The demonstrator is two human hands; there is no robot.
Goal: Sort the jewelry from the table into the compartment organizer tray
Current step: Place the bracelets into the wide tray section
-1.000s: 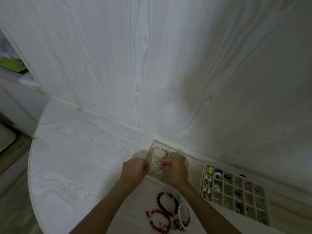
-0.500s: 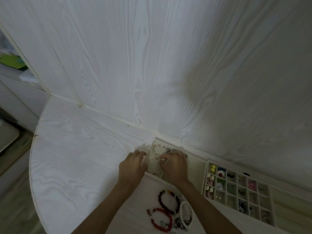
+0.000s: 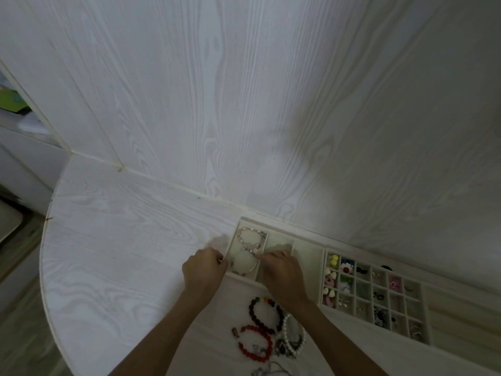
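A cream organizer tray (image 3: 309,246) lies against the wall, with long compartments at its left and a grid of small ones at its right. In the leftmost long compartment a pink beaded bracelet (image 3: 250,236) lies at the far end and a thin silver bangle (image 3: 244,264) at the near end. My right hand (image 3: 283,271) is over the neighbouring compartment and its fingertips pinch the bangle's right side. My left hand (image 3: 203,270) is just outside the tray's left wall, fingers curled, holding nothing that I can see.
On the table near my right forearm lie a dark red bead bracelet (image 3: 264,312), a bright red one (image 3: 256,344), a white pearl bracelet (image 3: 294,336) and a chain (image 3: 271,370). Small coloured pieces fill the grid compartments (image 3: 360,291). The table's curved edge (image 3: 44,280) is at left.
Both hands held the silver bangle above the tray and lowered it into the left compartment. My left hand has since let go and drawn back outside the tray wall.
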